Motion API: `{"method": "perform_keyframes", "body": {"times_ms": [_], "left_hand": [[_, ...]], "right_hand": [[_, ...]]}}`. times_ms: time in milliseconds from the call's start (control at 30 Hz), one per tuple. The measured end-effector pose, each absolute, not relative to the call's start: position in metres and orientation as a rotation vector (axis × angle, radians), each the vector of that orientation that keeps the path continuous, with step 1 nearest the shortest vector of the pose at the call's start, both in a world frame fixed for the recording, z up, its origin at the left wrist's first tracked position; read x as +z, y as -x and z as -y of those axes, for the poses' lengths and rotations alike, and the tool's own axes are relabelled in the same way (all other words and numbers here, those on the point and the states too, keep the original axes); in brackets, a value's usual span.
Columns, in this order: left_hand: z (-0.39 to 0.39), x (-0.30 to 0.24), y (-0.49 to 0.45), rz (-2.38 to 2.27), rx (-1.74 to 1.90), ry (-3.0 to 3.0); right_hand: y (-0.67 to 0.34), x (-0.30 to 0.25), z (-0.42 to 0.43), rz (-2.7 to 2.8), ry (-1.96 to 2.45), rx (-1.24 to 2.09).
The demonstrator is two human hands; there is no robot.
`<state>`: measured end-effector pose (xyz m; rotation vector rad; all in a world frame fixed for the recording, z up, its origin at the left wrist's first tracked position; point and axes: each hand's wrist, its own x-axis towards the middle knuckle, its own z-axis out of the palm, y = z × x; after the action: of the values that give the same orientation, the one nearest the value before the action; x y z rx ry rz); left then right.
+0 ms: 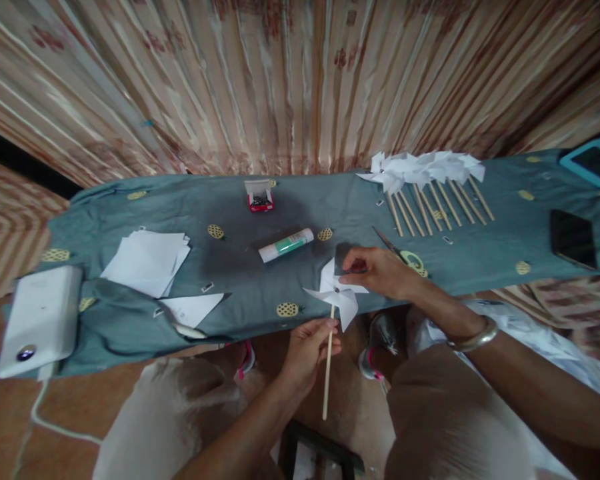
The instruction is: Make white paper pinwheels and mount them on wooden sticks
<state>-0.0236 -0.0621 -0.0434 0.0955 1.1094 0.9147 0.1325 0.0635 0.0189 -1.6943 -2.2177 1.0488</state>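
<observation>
The pinwheel [341, 299], white folded paper, sits in the lower middle of the frame, just over the near edge of the blue-grey cloth [260, 293]. It is mounted at the top of a thin wooden stick [327, 377]. The stick's long axis runs almost straight up and down the frame, leaning a touch to the right at the top. Its upper end meets the centre of the pinwheel, and its bare lower end points down toward the bottom of the frame, between the person's knees.

The left hand [307, 347] is closed around the stick just below the paper blades, with thumb and fingers pinching it. The right hand [380, 272], a metal bangle [475, 337] on its wrist, comes in from the right, and its fingertips are pinched together at the upper right blade of the pinwheel. What they pinch is too small to tell.

A pair of scissors [387, 245] lies just behind the right hand. A glue stick [286, 245] lies slantwise at centre, and a small red box [260, 197] sits above it. A loose pile of white paper squares [147, 263] lies at the left. A row of finished pinwheels [423, 170] lies at the upper right, with their sticks fanned toward the lower right.
</observation>
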Motion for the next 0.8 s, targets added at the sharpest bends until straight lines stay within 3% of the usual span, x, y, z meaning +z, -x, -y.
{"method": "perform_keyframes", "body": {"times_ms": [200, 433, 800], "left_hand": [[0.061, -0.042, 0.024, -1.098, 0.924, -0.104], [0.061, -0.043, 0.024, -1.087, 0.927, -0.111], [0.061, -0.042, 0.025, -1.086, 0.906, -0.118]], "right_hand": [[-0.129, 0.025, -0.074, 2.33, 1.677, 0.903], [-0.13, 0.018, -0.083, 2.379, 1.683, 1.261], [-0.119, 0.025, -0.094, 2.773, 1.669, 1.167]]}}
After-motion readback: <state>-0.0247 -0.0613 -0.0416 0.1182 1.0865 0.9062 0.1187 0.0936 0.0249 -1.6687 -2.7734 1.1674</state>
